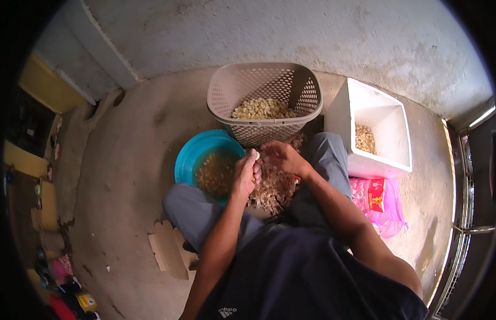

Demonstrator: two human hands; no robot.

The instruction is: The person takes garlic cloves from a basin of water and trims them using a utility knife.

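My left hand [247, 173] is closed around a small pale, clove-like piece [257, 155], whose top shows by the thumb. Close beside it on the right is my right hand [282, 158], its fingers curled toward the piece; what they hold, if anything, is hidden. A small red bit [296, 178] shows beneath that hand. Under both hands lies a heap of brown papery peelings [274, 191], between the legs. To the left stands a turquoise basin [185, 160] with unpeeled-looking brownish pieces [213, 173] in murky water.
Beyond my hands, a grey-brown plastic basket [242, 85] holds many pale pieces [264, 109]. A white foam box [384, 101], at the right, contains tan pieces [365, 138]. Beside it lies a pink bag [386, 210]. Cardboard [170, 250] is by the left leg; a wall [290, 32] rises behind.
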